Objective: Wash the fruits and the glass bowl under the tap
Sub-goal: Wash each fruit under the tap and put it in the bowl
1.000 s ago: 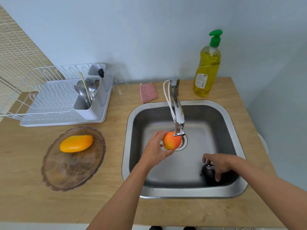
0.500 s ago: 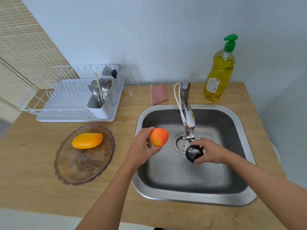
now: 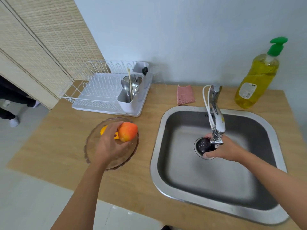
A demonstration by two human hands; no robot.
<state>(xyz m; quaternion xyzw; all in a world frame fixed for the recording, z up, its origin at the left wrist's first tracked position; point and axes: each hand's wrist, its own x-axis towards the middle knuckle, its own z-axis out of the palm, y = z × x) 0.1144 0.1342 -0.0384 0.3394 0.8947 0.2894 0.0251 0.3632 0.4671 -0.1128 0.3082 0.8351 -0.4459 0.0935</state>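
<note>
Label check: the soap bottle (image 3: 255,80), at 1 o'clock of the sink (image 3: 154,156), carries a pale label, but I cannot read its print. It is clear plastic holding yellow liquid, with a green pump.

Materials: the sink is brushed steel, a rounded square set in a pale wood-grain counter (image 3: 58,146). The tap (image 3: 216,117) is chrome with a white spout and has a thin white hose looped beside it. The glass bowl (image 3: 90,147), brown-tinted with a scalloped rim, stands on the counter at 9 o'clock of the sink. A white wire dish rack (image 3: 99,95) sits at 12 o'clock of the bowl, with spoons and forks in its holder. A pink textured cloth (image 3: 185,95) lies at 11 o'clock of the sink.

Left hand (image 3: 108,145): the fingers curl round a red-orange fruit (image 3: 127,131), glossy and egg-shaped, held over the bowl. Its long axis runs roughly 7 to 1 o'clock. I cannot tell if it touches the glass. A yellow fruit (image 3: 103,130) lies in the bowl, mostly hidden by this hand.

Right hand (image 3: 226,150): it grips a dark purple fruit (image 3: 203,145), round with pale specks, right under the tap outlet, over the drain.
</note>
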